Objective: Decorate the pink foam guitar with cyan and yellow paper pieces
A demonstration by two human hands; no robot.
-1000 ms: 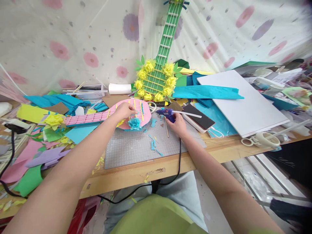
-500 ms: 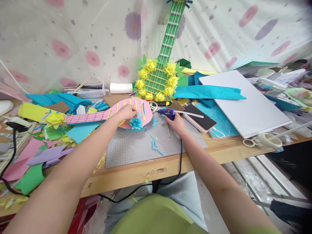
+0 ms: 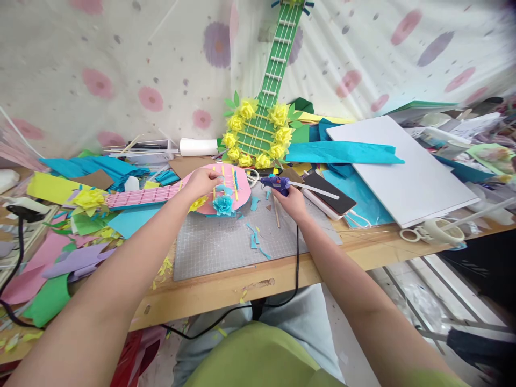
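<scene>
One pink guitar (image 3: 242, 192), apparently paper, lying mid-table (image 3: 193, 302), its body over the back edge of a grey cutting mat (image 3: 213, 250), neck towards the table's left edge. Done: neck strips and yellow bars in place; one blue flower (image 3: 223, 205) on the near rim. Outstanding, by my reckoning: the right rim, bare of blooms (the green guitar (image 3: 269, 97) at the table's back edge wears a fuller ring). Hands, two, well apart: left hand (image 3: 205, 181), fingertips pinched on a small blue piece (image 3: 224, 188) at the body; right hand (image 3: 294, 204), wrapped around a glue gun (image 3: 281, 185) above the mat. Appearance: flat pink face, rounded, blue along the near side, yellow flower (image 3: 89, 199) at the head; part hidden behind the left forearm.
</scene>
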